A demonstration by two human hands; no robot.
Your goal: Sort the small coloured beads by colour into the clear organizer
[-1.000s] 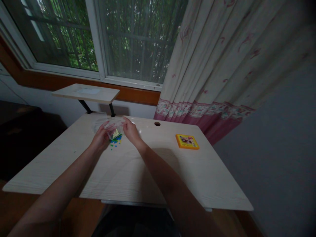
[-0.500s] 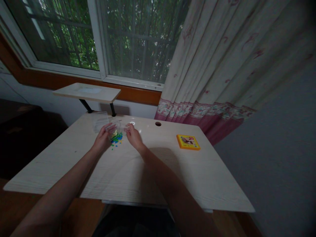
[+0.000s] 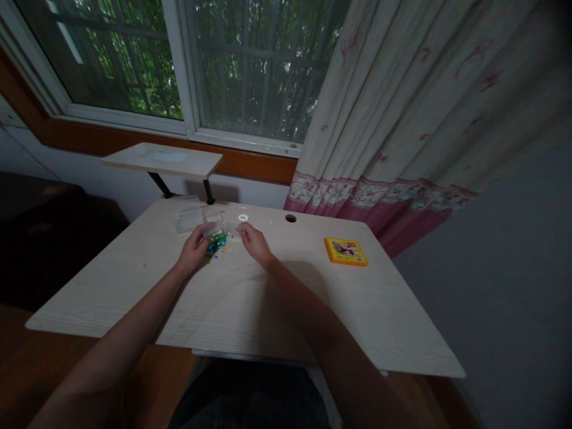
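Observation:
Both hands are over the left rear part of the table, pinching a thin clear plastic bag (image 3: 229, 229) from opposite sides. My left hand (image 3: 194, 249) is closed on its left side, and my right hand (image 3: 254, 241) grips the right edge between thumb and fingers. Just below the bag, a small pile of green, blue and yellow pieces (image 3: 217, 243) lies on the tabletop, a few of them scattered nearer me. Part of the pile is hidden by my left fingers. A clear plastic box (image 3: 187, 215) stands behind my left hand.
The pale wooden table (image 3: 286, 310) has a round hole (image 3: 291, 218) near its back edge. A flat yellow-orange box (image 3: 345, 251) lies on the right side. At the back left rises a small shelf (image 3: 165, 159) on black legs. Curtain (image 3: 357, 173) and window are behind.
The whole view has shifted slightly. The bag is lower and less visible between my hands, which stay closed on it. The pile of pieces looks a little more spread.

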